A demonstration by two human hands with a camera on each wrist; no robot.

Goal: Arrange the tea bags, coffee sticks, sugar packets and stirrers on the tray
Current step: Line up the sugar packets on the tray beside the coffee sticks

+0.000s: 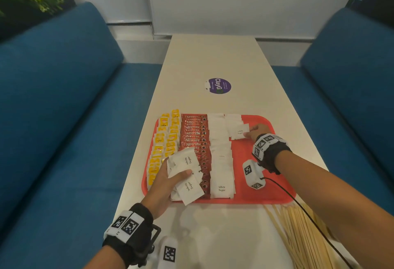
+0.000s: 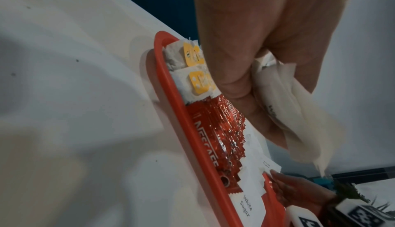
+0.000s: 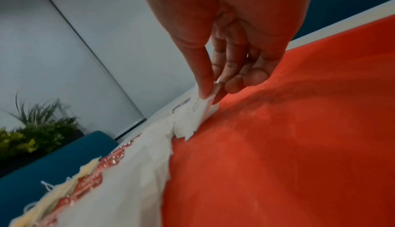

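Observation:
A red tray lies on the white table. On it run rows of yellow tea bags, red coffee sticks and white sugar packets. My left hand grips a fanned bunch of sugar packets over the tray's near left part; the left wrist view shows that bunch in my curled fingers. My right hand pinches one sugar packet at the near end of a short second sugar row, thumb and fingers on its edge. Wooden stirrers lie off the tray, near right.
A purple round sticker sits mid-table beyond the tray. Blue sofas flank the table on both sides. The tray's right part is bare red. A black cable runs from my right wrist over the stirrers.

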